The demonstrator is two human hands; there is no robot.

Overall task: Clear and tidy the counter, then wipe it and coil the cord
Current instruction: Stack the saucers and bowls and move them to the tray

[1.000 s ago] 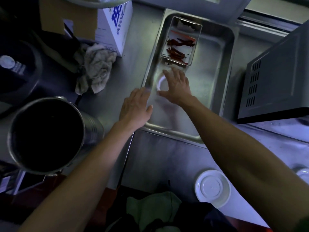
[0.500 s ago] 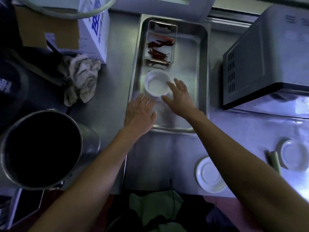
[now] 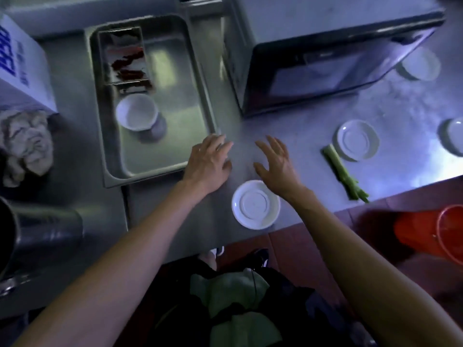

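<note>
both hands hover spread and empty over the steel bench, fingers fanned and relaxed, gripping nothing. left hand hangs at the near right corner of the metal tray; whether its fingertips brush the rim cannot be told from the blur. right hand floats just beside it, palm down, above bare steel.

nearest dish left to clear looks to be the white saucer, lying at about 6 o'clock from the right hand, just beneath its wrist, at the bench's front edge; the right hand is the closer of the two. a second saucer sits at 3 o'clock, with a green stalk beside it, its long axis running from 11 toward 5 o'clock. a white bowl already stands inside the tray, at 10 o'clock from the left hand, below a small pan of red chillies. a crumpled cloth waits at far left.
</note>
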